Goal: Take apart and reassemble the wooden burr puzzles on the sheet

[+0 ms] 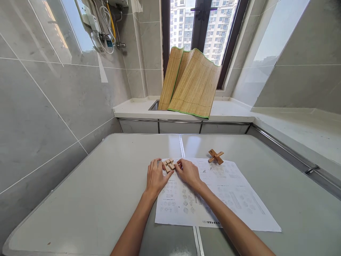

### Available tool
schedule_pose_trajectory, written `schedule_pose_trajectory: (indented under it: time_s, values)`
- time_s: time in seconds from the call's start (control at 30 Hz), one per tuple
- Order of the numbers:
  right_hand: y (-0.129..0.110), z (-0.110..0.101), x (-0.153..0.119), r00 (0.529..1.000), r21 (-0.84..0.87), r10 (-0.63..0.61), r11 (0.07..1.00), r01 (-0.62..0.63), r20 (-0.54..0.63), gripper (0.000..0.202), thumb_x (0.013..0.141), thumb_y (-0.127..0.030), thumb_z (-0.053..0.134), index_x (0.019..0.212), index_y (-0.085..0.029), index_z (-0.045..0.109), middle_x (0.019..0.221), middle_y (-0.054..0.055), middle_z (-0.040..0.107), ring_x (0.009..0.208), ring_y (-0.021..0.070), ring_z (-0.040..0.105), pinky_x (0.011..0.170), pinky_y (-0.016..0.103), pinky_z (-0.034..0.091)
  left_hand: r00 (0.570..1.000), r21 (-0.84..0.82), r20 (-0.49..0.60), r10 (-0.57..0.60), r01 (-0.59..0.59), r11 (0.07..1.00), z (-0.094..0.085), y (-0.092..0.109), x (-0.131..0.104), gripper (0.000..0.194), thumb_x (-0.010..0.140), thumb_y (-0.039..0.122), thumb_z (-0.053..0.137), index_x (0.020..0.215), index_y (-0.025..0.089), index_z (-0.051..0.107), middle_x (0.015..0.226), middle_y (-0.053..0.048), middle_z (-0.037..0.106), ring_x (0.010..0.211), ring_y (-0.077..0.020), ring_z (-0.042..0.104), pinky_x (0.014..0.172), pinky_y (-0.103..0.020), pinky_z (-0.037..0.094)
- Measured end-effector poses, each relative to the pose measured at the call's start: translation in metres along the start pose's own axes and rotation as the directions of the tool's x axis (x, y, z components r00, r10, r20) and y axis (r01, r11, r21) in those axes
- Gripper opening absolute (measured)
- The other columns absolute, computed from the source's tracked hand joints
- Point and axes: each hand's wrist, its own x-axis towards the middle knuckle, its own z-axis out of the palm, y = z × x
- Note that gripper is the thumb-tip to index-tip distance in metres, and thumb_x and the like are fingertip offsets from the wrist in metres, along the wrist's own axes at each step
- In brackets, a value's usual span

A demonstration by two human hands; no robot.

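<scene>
Small light wooden puzzle pieces (168, 165) sit together near the top left edge of a printed paper sheet (221, 199). My left hand (156, 176) is at their left side, its thumb and fingers closed around that edge. From the right, my right hand (188, 172) touches the pieces with thumb and fingertips pinched together. A darker brown wooden cross-shaped piece (216, 156) lies apart at the sheet's upper right edge, touched by neither hand.
The sheet lies on a pale folding table (106, 199) with a centre seam. Beyond its far edge is a white ledge (229, 113) with a bamboo mat (194, 81) leaning against the window. Tiled walls stand on both sides.
</scene>
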Motion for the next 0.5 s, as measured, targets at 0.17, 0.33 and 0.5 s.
schedule_pose_trajectory:
  time_s: [0.17, 0.33, 0.5]
  values:
    - [0.01, -0.011, -0.006, 0.999, 0.057, -0.053, 0.997, 0.052, 0.015, 0.026, 0.099, -0.037, 0.052, 0.099, -0.025, 0.075, 0.091, 0.004, 0.077, 0.08, 0.021, 0.068, 0.064, 0.029, 0.041, 0.998, -0.02, 0.025, -0.05, 0.051, 0.999, 0.002, -0.002, 0.001, 0.035, 0.084, 0.037, 0.077, 0.102, 0.022, 0.051, 0.122, -0.011, 0.061, 0.113, -0.0312, 0.06, 0.093, -0.047, 0.05]
    - [0.055, -0.042, -0.008, 0.989, 0.276, -0.057, 0.957, 0.094, -0.138, 0.035, 0.096, -0.051, 0.051, 0.094, -0.022, 0.072, 0.078, 0.005, 0.076, 0.068, 0.0227, 0.068, 0.069, 0.033, 0.048, 0.999, -0.064, -0.025, -0.038, 0.037, 0.997, 0.0, 0.004, 0.001, 0.041, 0.086, 0.04, 0.075, 0.114, 0.022, 0.05, 0.125, -0.011, 0.058, 0.113, -0.0314, 0.059, 0.092, -0.047, 0.052]
    - [0.113, -0.079, -0.01, 0.883, 0.288, 0.16, 0.957, -0.03, -0.442, 0.048, 0.096, -0.061, 0.046, 0.102, -0.02, 0.069, 0.078, 0.007, 0.076, 0.069, 0.0234, 0.067, 0.07, 0.033, 0.047, 0.999, -0.128, -0.049, 0.012, -0.018, 0.992, -0.007, 0.022, 0.001, 0.024, 0.095, 0.035, 0.062, 0.113, 0.023, 0.052, 0.125, -0.011, 0.057, 0.114, -0.0298, 0.059, 0.093, -0.047, 0.054]
